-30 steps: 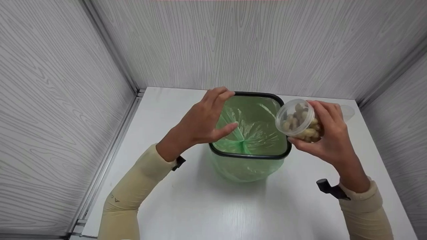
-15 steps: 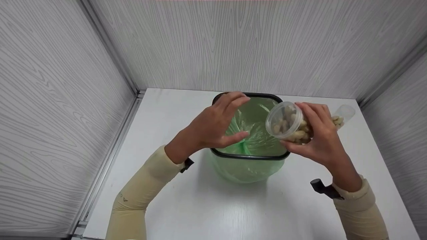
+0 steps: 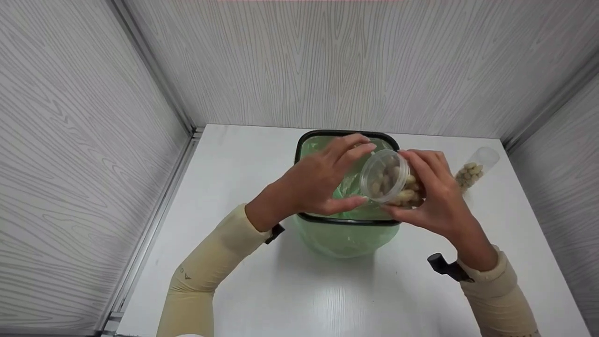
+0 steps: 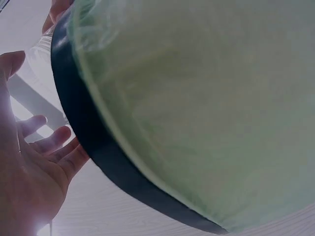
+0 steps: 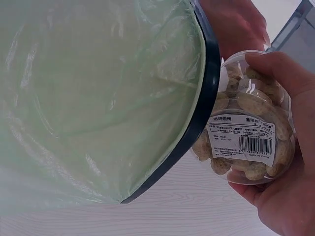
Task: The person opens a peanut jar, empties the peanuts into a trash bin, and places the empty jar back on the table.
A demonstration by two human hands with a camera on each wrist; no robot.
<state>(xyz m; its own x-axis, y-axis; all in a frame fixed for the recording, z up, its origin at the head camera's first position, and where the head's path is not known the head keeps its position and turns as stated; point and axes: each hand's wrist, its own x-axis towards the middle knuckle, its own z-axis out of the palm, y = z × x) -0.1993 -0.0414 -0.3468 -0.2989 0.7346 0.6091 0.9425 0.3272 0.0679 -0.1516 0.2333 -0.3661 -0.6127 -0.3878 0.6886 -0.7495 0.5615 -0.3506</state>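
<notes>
A clear plastic jar (image 3: 384,180) of unshelled peanuts (image 3: 406,195) is tilted over the bin, its round lid facing left. My right hand (image 3: 433,194) grips it around the side. In the right wrist view a printed barcode label (image 5: 241,137) shows on the jar's base. My left hand (image 3: 323,175) is open at the lid end, thumb low and fingers high, with fingertips close to the lid's edge. Below both hands stands a bin with a black rim (image 3: 351,221) and a green plastic bag (image 3: 346,238) in it. The hands hide part of its opening.
On the right of the white table (image 3: 327,299) is a second clear container (image 3: 472,171) with pale nut-like pieces, partly hidden by my right hand. Grey wood-grain panels (image 3: 299,65) rise at the back and both sides.
My right hand has moved the jar left, over the bin's opening. My left hand has moved right, towards the lid. More of the second container now shows.
</notes>
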